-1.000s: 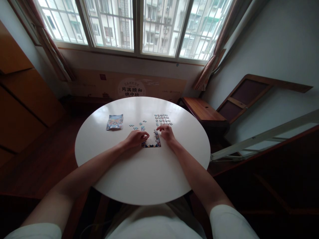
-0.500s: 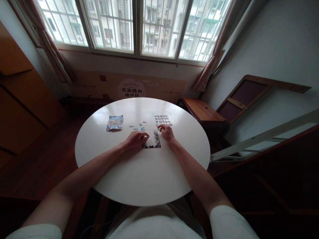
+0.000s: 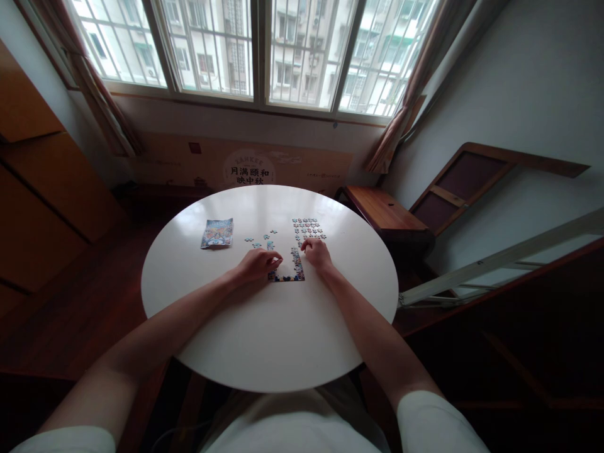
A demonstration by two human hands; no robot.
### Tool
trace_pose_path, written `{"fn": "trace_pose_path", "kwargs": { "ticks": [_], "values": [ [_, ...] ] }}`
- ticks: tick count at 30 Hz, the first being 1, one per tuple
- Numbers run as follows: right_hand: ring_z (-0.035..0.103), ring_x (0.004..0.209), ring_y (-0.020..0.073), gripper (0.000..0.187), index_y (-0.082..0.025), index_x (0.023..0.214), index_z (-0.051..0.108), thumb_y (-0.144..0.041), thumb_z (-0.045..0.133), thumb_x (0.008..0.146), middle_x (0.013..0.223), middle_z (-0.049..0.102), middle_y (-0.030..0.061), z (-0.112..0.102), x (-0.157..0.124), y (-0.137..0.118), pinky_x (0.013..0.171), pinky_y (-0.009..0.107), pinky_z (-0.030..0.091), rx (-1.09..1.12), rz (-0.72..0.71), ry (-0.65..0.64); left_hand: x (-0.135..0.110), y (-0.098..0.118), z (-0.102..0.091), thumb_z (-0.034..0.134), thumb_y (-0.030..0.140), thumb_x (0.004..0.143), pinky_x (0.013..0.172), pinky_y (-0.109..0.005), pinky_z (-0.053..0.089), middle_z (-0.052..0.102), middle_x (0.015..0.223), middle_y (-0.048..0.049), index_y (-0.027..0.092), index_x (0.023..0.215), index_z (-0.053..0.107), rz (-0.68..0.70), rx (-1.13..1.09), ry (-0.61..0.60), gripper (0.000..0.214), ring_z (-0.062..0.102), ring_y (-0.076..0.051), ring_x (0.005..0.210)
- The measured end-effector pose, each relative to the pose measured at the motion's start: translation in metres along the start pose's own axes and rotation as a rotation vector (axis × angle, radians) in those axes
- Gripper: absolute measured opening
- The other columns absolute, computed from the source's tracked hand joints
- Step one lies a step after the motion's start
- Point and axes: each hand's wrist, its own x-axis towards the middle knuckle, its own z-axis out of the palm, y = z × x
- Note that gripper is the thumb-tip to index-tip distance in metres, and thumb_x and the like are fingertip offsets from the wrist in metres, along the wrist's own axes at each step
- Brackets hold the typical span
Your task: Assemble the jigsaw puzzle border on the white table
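A partly built jigsaw frame [image 3: 289,272] lies on the round white table [image 3: 268,333]. My left hand [image 3: 258,262] rests on the puzzle's left edge with fingers curled, pinched near a piece. My right hand [image 3: 317,252] sits at the puzzle's upper right corner, fingers curled down on the pieces there. What either hand holds is too small to make out. A grid of loose pieces [image 3: 307,228] lies just beyond my right hand. A few scattered pieces [image 3: 260,240] lie beyond my left hand.
A printed picture card or bag [image 3: 218,232] lies at the table's left. A wooden bench [image 3: 384,214] stands to the right, and a cardboard box [image 3: 245,165] stands under the window. Wooden cabinets [image 3: 42,189] line the left wall.
My right hand has drawn slightly back toward the puzzle's upper right corner and curled tighter. My left hand has stayed in place.
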Motion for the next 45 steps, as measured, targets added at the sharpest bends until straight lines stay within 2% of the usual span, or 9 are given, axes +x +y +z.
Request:
{"fn": "trace_pose_path", "kwargs": {
  "ticks": [6, 13, 30, 45],
  "values": [
    [0.064, 0.082, 0.0171, 0.027, -0.021, 0.069, 0.070, -0.012, 0.046, 0.076, 0.083, 0.072, 0.0030, -0.0041, -0.0044, -0.0072, 0.071, 0.023, 0.043, -0.096, 0.015, -0.076, 0.0000, 0.0013, -0.0016, 0.050, 0.037, 0.089, 0.058, -0.021, 0.036, 0.064, 0.059, 0.0000, 0.020, 0.095, 0.074, -0.002, -0.001, -0.007, 0.030, 0.057, -0.012, 0.055],
    [0.063, 0.079, 0.0160, 0.026, -0.022, 0.071, 0.071, -0.012, 0.048, 0.076, 0.081, 0.072, 0.0022, -0.0032, -0.0037, -0.0055, 0.071, 0.022, 0.042, -0.116, 0.005, -0.101, 0.0003, 0.0005, -0.0002, 0.050, 0.036, 0.089, 0.059, -0.021, 0.036, 0.066, 0.062, -0.0006, 0.021, 0.095, 0.074, -0.004, 0.004, -0.015, 0.029, 0.059, -0.012, 0.058],
    [0.063, 0.078, 0.0155, 0.026, -0.021, 0.069, 0.070, -0.012, 0.048, 0.076, 0.079, 0.072, 0.0015, -0.0019, -0.0042, -0.0050, 0.067, 0.022, 0.041, -0.107, -0.020, -0.089, -0.0001, 0.0008, -0.0011, 0.049, 0.036, 0.089, 0.058, -0.021, 0.036, 0.065, 0.060, -0.0005, 0.021, 0.095, 0.074, -0.003, 0.008, -0.018, 0.030, 0.058, -0.012, 0.055],
    [0.063, 0.079, 0.0159, 0.025, -0.022, 0.070, 0.071, -0.012, 0.049, 0.076, 0.080, 0.072, 0.0010, -0.0027, -0.0043, -0.0051, 0.070, 0.023, 0.043, -0.106, -0.021, -0.108, 0.0003, 0.0032, -0.0031, 0.049, 0.036, 0.089, 0.058, -0.021, 0.036, 0.065, 0.061, -0.0009, 0.021, 0.096, 0.074, -0.008, 0.003, -0.022, 0.030, 0.058, -0.012, 0.056]
  ]
}}
